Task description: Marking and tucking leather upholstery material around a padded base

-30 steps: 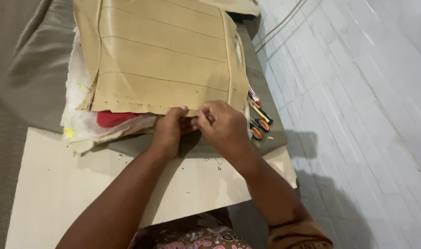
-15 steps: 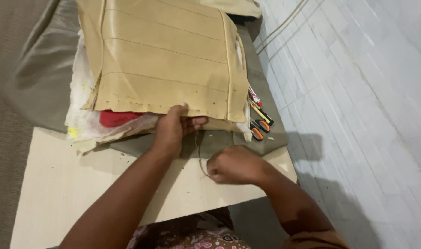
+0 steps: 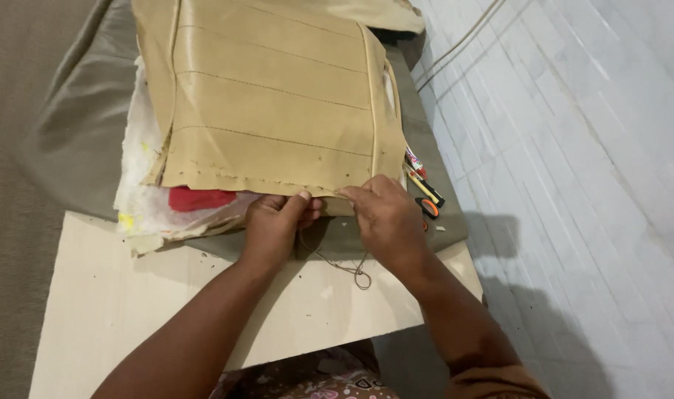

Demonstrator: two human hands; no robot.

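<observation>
since half a second ago we see the right hand [image 3: 385, 214] has come back up from over the board to the near edge of the tan leather panel [image 3: 270, 111], where it now sits just beside the left hand [image 3: 278, 222].

the left hand pinches that edge between thumb and fingers, closed narrow on the panel, which seems to keep the edge steady next to the row of small punched holes. the right hand's fingertips are drawn together at the same edge; we judge they hold the thread's end or a needle, but the pictures do not show it clearly. a thin thread [image 3: 344, 262] hangs from between the hands and loops onto the pale wooden board [image 3: 115, 295] below.

the panel lies flat on a stack of white and red scraps [image 3: 182, 201], all on a grey-green cloth [image 3: 71, 140]. a few pens and tools [image 3: 424, 193] lie just to the right of the panel, near the right hand, beside the white tiled floor [image 3: 573, 148].
</observation>
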